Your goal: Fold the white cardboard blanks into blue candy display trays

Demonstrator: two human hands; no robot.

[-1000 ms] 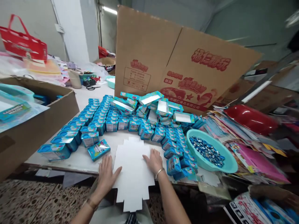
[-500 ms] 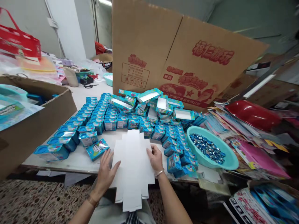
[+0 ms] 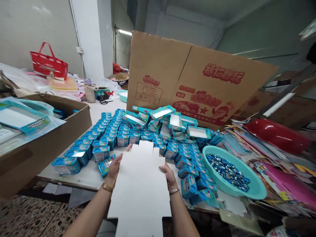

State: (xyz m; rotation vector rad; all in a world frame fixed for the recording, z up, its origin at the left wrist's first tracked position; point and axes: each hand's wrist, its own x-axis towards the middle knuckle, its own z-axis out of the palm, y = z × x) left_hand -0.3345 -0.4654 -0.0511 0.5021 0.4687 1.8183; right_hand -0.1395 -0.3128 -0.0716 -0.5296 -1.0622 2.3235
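A flat white die-cut cardboard blank [image 3: 140, 184] is lifted off the table and tilted toward me. My left hand [image 3: 114, 168] grips its left edge, fingers curled behind the sheet. My right hand [image 3: 169, 175] grips its right edge the same way. Both wrists wear bracelets. Just beyond the blank lie rows of small blue boxes [image 3: 108, 130] and a loose blue packet [image 3: 105, 165] near my left hand.
A teal bowl [image 3: 254, 191] of shiny wrapped pieces sits at right. Open blue trays [image 3: 161, 113] are heaped before a big printed carton [image 3: 197, 82]. A brown box [image 3: 49, 138] stands at left; coloured sheets [image 3: 276, 164] and a red lid [image 3: 276, 133] at right.
The white blank, pressed flat on the table a second ago, has been picked up by both hands and tilted toward me. My view has risen a little.
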